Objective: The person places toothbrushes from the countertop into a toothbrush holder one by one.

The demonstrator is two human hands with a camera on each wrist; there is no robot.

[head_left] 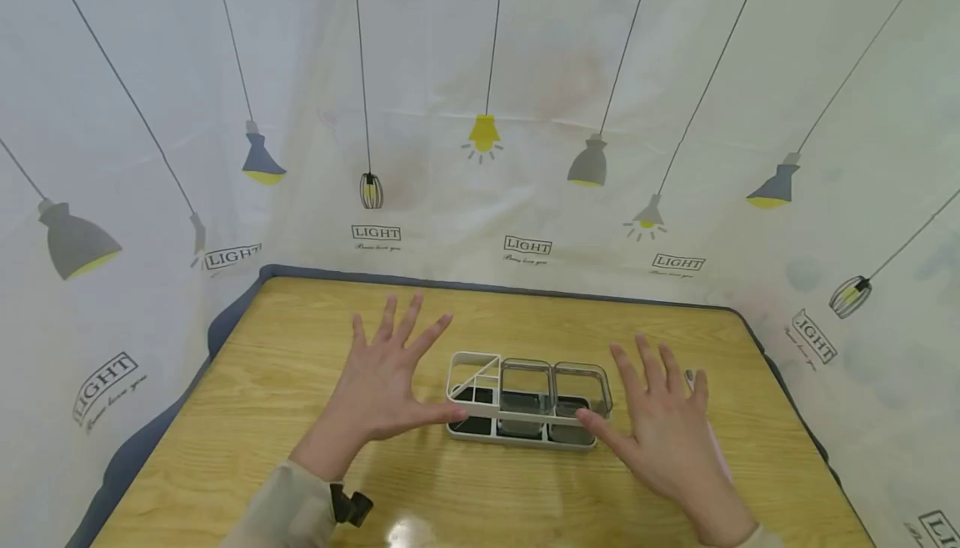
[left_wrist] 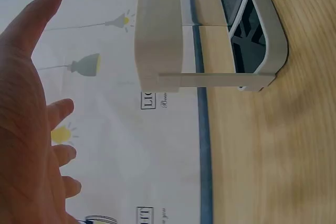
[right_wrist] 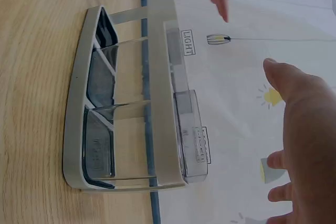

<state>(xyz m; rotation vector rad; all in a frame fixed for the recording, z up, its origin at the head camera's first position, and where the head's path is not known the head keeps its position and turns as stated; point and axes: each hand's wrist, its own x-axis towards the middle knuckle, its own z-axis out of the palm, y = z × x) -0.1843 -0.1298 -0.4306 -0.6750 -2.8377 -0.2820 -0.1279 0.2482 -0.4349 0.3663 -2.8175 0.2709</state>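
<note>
A white two-tier toothbrush-holder-like rack (head_left: 517,442) stands upright on the wooden table, with divided slots at its left end. Two clear cups (head_left: 527,377) sit side by side in its upper frame, their rims above it. To the rack's left, my left hand (head_left: 382,389) hovers with fingers spread, its thumb tip overlapping the rack's left end in the head view. On the other side my right hand (head_left: 667,431) is also spread, thumb over the rack's right end in that view. Both wrist views show a gap between palm and rack (left_wrist: 160,35); neither hand holds anything.
Partly hidden behind my right hand is a small grey-tipped object (head_left: 690,378), with a pale pinkish edge showing below it. The wooden table (head_left: 225,423) is bordered by a lamp-printed curtain (head_left: 435,56) at the back and both sides.
</note>
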